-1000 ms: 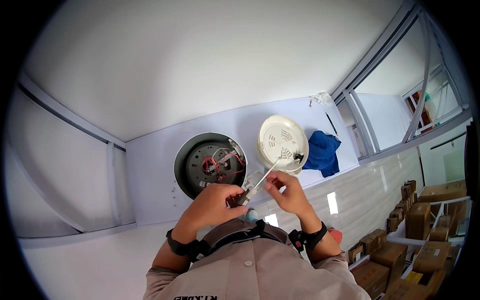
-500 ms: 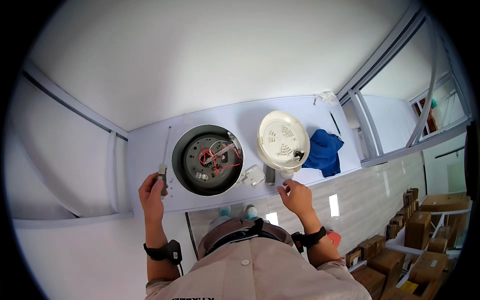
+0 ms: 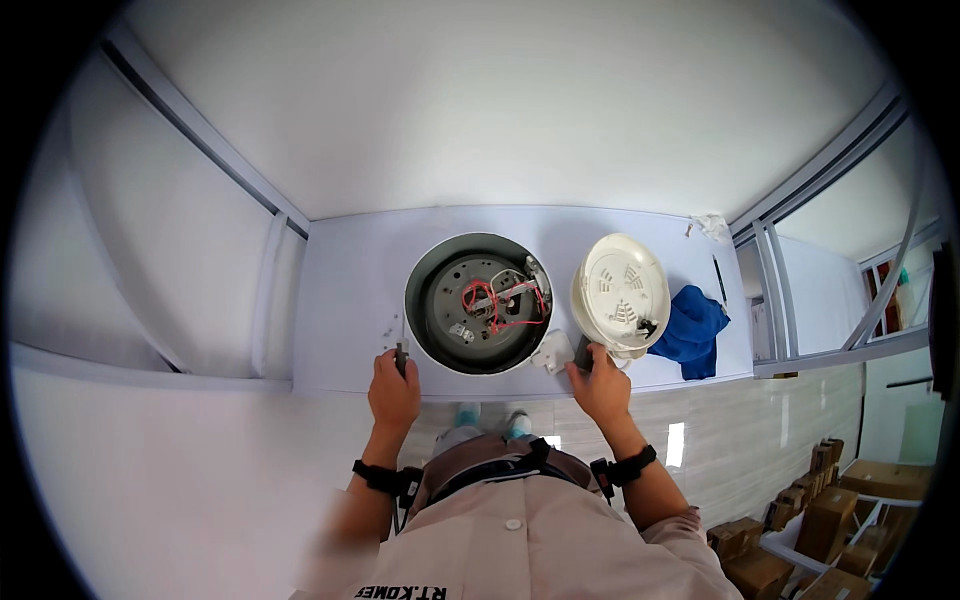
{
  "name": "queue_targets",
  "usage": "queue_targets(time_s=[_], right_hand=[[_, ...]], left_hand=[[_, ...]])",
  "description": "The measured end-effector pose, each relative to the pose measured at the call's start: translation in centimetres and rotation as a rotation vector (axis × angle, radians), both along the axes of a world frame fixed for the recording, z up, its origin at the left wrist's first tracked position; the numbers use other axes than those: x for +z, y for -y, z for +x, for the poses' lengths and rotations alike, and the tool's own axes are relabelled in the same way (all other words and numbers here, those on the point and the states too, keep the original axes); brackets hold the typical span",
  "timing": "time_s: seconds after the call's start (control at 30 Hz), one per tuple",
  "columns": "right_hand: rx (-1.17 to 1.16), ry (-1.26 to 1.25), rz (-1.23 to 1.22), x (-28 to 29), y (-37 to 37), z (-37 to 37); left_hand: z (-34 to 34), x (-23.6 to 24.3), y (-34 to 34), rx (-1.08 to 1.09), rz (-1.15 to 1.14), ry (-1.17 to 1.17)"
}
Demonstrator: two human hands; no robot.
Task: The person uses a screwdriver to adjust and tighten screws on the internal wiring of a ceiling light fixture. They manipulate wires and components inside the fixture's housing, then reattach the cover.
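Round grey metal housing (image 3: 419,305) on pale tabletop (image 3: 350,260); red wires (image 3: 494,325) and metal bracket (image 3: 515,290) inside. To its right, cream plastic cover (image 3: 610,258), slotted round face up, small black part (image 3: 647,327) near its rim. Our hands well apart: left hand (image 3: 395,388) wrapped round grey-handled tool (image 3: 402,358) just beside housing; right hand (image 3: 601,384) at dark grey block (image 3: 583,351), grip we cannot tell. White plastic piece (image 3: 552,352) between housing and block. Crumpled blue cloth (image 3: 694,325) beside cover.
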State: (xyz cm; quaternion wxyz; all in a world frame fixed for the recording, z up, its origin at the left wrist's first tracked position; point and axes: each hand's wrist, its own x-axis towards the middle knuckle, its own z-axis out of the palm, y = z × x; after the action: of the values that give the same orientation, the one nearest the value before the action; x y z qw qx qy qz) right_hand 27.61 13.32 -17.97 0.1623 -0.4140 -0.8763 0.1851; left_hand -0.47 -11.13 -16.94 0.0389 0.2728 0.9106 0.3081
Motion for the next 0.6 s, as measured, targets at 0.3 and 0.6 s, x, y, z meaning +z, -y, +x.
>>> queue_targets(time_s=[0.3, 0.6], right_hand=[[0.032, 0.173, 0.129, -0.1, -0.1, -1.3], [0.143, 0.018, 0.332, 1.2, -0.5, 0.3]], left_hand=[[-1.3, -2.6, -1.8, -0.077, -0.065, -0.063], [-1.6, -2.2, -3.1, -0.081, -0.088, -0.073]])
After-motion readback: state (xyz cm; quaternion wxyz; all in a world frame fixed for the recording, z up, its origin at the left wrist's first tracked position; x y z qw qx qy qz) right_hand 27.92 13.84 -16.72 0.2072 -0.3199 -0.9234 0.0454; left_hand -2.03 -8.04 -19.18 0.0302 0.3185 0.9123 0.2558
